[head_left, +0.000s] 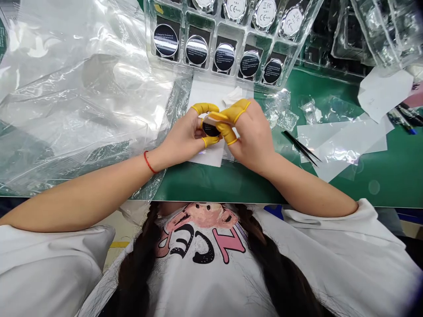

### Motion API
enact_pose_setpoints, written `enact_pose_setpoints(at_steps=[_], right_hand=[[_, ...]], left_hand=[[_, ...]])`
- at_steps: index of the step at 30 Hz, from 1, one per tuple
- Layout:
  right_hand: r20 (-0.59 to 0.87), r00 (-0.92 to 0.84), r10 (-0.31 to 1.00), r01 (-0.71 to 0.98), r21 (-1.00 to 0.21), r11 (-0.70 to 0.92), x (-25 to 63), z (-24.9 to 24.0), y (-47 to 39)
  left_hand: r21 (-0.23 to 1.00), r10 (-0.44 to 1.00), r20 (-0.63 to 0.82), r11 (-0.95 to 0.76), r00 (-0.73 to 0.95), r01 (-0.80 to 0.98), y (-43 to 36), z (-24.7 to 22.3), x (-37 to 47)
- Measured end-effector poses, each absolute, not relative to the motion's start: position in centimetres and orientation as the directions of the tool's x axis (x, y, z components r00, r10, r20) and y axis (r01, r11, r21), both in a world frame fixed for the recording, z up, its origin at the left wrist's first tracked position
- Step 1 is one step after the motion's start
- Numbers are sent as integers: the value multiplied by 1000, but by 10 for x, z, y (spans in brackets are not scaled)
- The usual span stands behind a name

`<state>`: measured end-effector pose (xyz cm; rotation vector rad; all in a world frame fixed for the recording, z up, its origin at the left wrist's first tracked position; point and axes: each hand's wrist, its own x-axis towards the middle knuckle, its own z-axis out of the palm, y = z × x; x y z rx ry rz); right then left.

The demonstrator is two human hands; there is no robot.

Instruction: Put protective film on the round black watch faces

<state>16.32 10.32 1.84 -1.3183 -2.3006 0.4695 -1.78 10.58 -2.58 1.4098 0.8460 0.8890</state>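
My left hand [185,135], with yellow finger cots on thumb and finger, grips a round black watch face [210,130] by its edge. Over it my right hand [254,137], also in yellow finger cots, pinches a thin, pale, flat piece [211,119] whose kind I cannot make out. This piece lies against or just above the watch face, covering part of it. Beneath both hands is a white sheet [211,157]. Beyond them a clear plastic tray [211,27] carries several round watches, the near row with black printed faces, the far row showing silver backs.
Clear plastic bags [82,101] spread over the left side. To the right lie black tweezers [302,147], translucent sheets [343,145], crumpled film [280,110] and pens [401,119]. More clear trays [390,35] are stacked at the back right. The green table's front edge runs below my forearms.
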Motion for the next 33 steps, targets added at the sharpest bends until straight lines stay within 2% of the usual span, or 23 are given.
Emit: enact_pose_setpoints(at_steps=[4, 6, 11, 13, 17, 20, 23, 25, 27, 29, 31, 33], right_hand=[[195, -389, 900, 778, -453, 435, 161, 18, 120], [192, -367, 910, 781, -469, 413, 163, 22, 125], [231, -246, 941, 645, -686, 337, 172, 37, 119], [243, -233, 942, 601, -725, 336, 174, 40, 110], [268, -377, 887, 655, -599, 460, 170, 36, 94], [264, -393, 881, 725, -500, 473, 172, 33, 94], [238, -257, 937, 810, -476, 343, 191, 36, 111], [138, -164, 977, 865, -456, 210, 209, 37, 128], [6, -106, 994, 926, -364, 101, 223, 36, 143], [-9, -81, 997, 956, -285, 75, 226, 32, 150], [58, -153, 987, 915, -370, 163, 214, 30, 147], [67, -317, 946, 778, -552, 300, 193, 31, 139]], left_hand=[[1000, 903, 16, -22, 430, 9, 107, -29, -18], [1000, 906, 15, -25, 422, 17, 107, -28, -17], [1000, 911, 15, -16, 412, -2, 104, -22, -16], [1000, 912, 14, -11, 410, -10, 103, -21, -16], [1000, 922, 1, 8, 387, -22, 103, -19, -15], [998, 928, -48, 55, 369, -8, 102, -16, -16], [997, 927, -75, 81, 368, 1, 101, -13, -17], [996, 923, -83, 90, 376, -2, 101, -11, -18], [995, 919, -85, 99, 384, -17, 101, -9, -19], [994, 918, -92, 110, 386, -25, 101, -7, -19], [993, 917, -97, 116, 388, -26, 100, -5, -19], [992, 915, -95, 118, 392, -35, 100, -5, -18]])
